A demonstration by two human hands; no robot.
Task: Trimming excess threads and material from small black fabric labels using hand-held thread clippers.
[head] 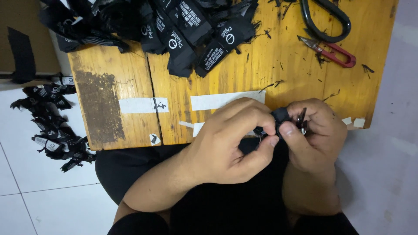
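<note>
Hands meet at the table's near edge, right of centre, above my lap. My left hand (230,139) is pinched on a small black label (280,115), thumb and fingers clamped round it, and my right hand (315,135) grips the same label from the right, thumb pressed to it, with a small dark tool (301,119) held upright between its fingers; what sort of tool I cannot tell. Just past the hands, white tape strips (217,101) lie stuck flat on the wooden table (278,74). On the floor to the left, beside the table, a loose heap of black labels (52,126) sits near the tabletop's near left corner. Farther, at the right, red snips (333,51) rest on the wood, with black scissors (326,19) beyond them at the far edge. Far left to centre, a large pile of black labels with white print (174,26) covers the table's back.
</note>
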